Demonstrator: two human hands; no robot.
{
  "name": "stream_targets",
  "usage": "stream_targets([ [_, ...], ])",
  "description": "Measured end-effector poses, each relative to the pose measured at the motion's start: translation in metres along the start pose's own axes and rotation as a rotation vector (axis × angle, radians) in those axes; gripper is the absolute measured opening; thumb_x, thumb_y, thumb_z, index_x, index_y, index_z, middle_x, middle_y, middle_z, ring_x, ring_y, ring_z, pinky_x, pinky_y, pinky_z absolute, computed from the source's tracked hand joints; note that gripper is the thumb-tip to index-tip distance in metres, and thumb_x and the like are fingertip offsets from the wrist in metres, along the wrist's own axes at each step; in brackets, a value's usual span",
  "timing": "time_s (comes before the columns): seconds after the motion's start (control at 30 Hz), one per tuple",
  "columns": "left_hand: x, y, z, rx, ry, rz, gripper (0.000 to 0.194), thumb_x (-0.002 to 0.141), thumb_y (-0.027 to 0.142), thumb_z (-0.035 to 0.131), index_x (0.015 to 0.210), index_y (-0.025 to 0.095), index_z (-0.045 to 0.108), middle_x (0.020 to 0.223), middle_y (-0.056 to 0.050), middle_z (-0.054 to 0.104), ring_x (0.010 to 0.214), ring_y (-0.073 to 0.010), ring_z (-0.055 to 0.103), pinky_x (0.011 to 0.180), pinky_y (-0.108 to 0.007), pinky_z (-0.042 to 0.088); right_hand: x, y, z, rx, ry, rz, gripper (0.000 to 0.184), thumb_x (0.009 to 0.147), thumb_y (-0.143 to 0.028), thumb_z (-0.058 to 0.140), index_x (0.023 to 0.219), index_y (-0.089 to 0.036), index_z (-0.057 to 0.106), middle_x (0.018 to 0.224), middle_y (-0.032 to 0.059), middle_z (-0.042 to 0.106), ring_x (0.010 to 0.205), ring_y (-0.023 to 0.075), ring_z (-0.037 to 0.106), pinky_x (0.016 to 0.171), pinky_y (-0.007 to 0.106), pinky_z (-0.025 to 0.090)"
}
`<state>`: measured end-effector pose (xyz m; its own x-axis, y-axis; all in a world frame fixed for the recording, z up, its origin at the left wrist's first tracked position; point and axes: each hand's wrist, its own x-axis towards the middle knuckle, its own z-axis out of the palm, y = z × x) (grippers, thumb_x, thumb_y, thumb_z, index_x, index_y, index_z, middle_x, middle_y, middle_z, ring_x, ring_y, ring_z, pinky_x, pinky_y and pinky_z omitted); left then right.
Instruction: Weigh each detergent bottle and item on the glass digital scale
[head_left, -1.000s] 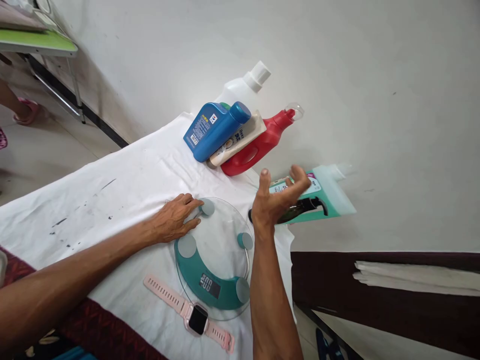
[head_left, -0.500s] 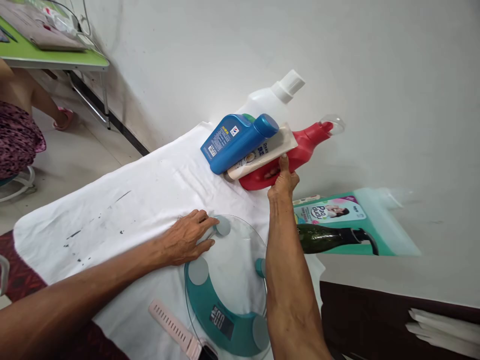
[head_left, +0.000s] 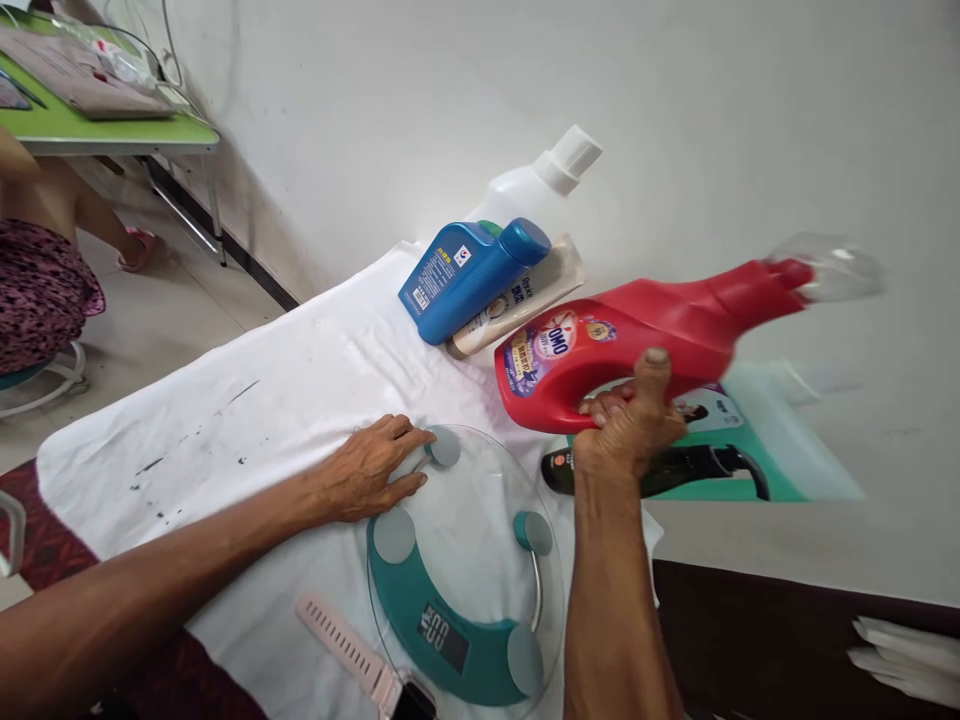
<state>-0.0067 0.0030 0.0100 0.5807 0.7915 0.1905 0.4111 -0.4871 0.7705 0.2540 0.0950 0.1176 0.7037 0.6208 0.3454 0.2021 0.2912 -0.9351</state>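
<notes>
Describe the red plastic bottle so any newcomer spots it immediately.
Start at the white cloth before the pale wall. Near its right edge, the bare right hand holds the red plastic bottle. Its red body and clear plastic cap distinguish it from the blue plastic bottle.

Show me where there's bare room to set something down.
Mostly the dark-spotted white cloth beyond the left hand, left of the blue plastic bottle; the middle of the round glass scale is bare too. Crowded: the wall side, from that bottle to the red plastic bottle in the right hand.
</notes>
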Motion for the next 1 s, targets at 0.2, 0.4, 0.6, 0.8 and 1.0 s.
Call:
stream_targets([
  [0.2,-0.001,-0.007,0.004,0.051,0.045,0.052,0.041,0.105,0.036,0.056,0.143,0.021,0.056,0.120,-0.012,0.064,0.109,-0.0290,0.062,0.096,-0.049,0.056,-0.049,-0.079,-0.064,-0.022,-0.165,-0.029,0.069,0.068,-0.081,0.076,0.054,-0.026,0.036,0.039,-0.0123,0.024,0.033,0.0046,0.021,0.041,0.025,0.032],
  [0.4,-0.001,-0.014,0.007,0.059,0.080,0.107,0.039,0.111,0.036,0.043,0.141,0.018,0.058,0.119,-0.013,0.065,0.107,-0.0273,0.063,0.095,-0.047,0.056,-0.110,-0.100,-0.104,-0.029,-0.177,0.084,0.067,0.068,-0.074,0.080,0.054,-0.024,0.038,0.040,-0.0115,0.028,0.034,0.0052,0.025,0.043,0.024,0.036],
  [0.6,0.002,-0.017,0.008,0.059,0.072,0.108,0.038,0.111,0.033,0.040,0.140,0.018,0.059,0.119,-0.013,0.065,0.107,-0.0263,0.065,0.098,-0.047,0.056,-0.154,-0.077,-0.124,0.020,-0.213,0.153,0.064,0.073,-0.064,0.082,0.054,-0.022,0.037,0.042,-0.0115,0.027,0.036,0.0041,0.025,0.045,0.022,0.038],
  [0.8,0.002,-0.019,0.009,0.054,0.086,0.131,0.038,0.110,0.034,0.043,0.140,0.017,0.058,0.116,-0.013,0.066,0.104,-0.0255,0.065,0.096,-0.046,0.057,-0.167,-0.056,-0.132,0.057,-0.243,0.052,0.067,0.080,-0.065,0.078,0.057,-0.023,0.031,0.045,-0.0116,0.023,0.038,0.0045,0.023,0.045,0.022,0.036],
  [1.0,0.003,-0.018,0.006,0.049,0.070,0.126,0.040,0.109,0.034,0.043,0.140,0.013,0.059,0.115,-0.015,0.066,0.103,-0.0256,0.065,0.097,-0.048,0.057,-0.166,-0.056,-0.131,0.065,-0.295,-0.061,0.055,0.088,-0.070,0.069,0.066,-0.023,0.049,0.054,-0.0059,0.039,0.046,0.0113,0.040,0.046,0.026,0.039],
])
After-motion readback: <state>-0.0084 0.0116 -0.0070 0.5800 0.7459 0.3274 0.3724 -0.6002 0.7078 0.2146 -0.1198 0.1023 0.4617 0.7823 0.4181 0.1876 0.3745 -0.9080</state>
